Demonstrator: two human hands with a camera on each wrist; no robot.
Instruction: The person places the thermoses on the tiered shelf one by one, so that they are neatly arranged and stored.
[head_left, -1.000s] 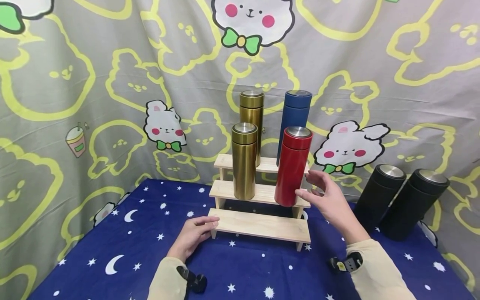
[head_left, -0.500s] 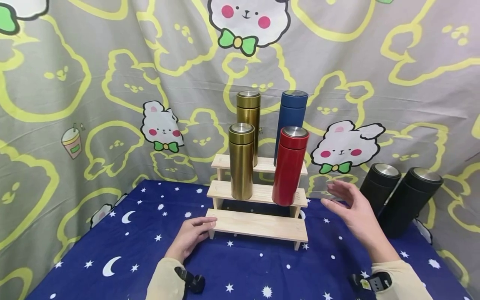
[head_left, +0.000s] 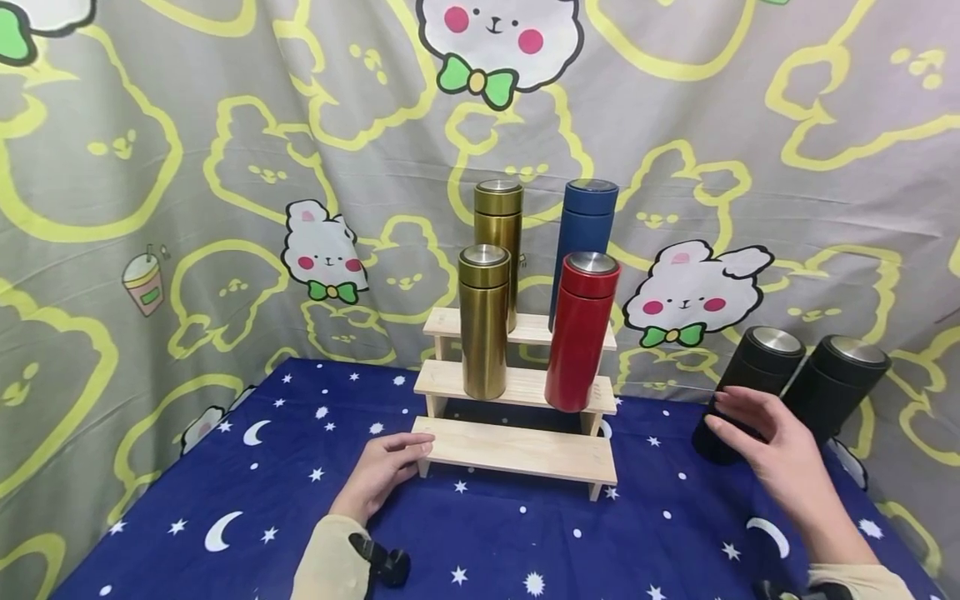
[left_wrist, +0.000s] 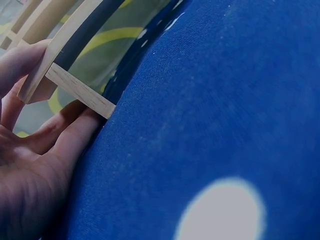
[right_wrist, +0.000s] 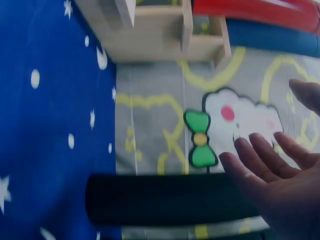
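Note:
My left hand (head_left: pixel 386 471) holds the left end of the three-step wooden stand (head_left: pixel 517 450) at its lowest board. In the left wrist view the fingers (left_wrist: pixel 75 135) reach beside the board's leg (left_wrist: pixel 82 92). My right hand (head_left: pixel 780 458) is in front of the nearer black thermos flask (head_left: pixel 753 367), fingers spread and loosely bent, partly covering it. The right wrist view shows those fingertips (right_wrist: pixel 232 160) overlapping the dark flask (right_wrist: pixel 160 200); contact cannot be told. A gold flask (head_left: pixel 484 333) and a red flask (head_left: pixel 581 342) stand on the middle step.
On the top step stand another gold flask (head_left: pixel 498 200) and a blue flask (head_left: pixel 588 217). A second black flask (head_left: pixel 840 383) stands right of the first. The blue cloth (head_left: pixel 285 500) with stars and moons covers the table, and a patterned curtain (head_left: pixel 405 133) hangs behind.
My right hand has left the red flask on the middle step and moved right to the black flasks. The left hand stays at the stand.

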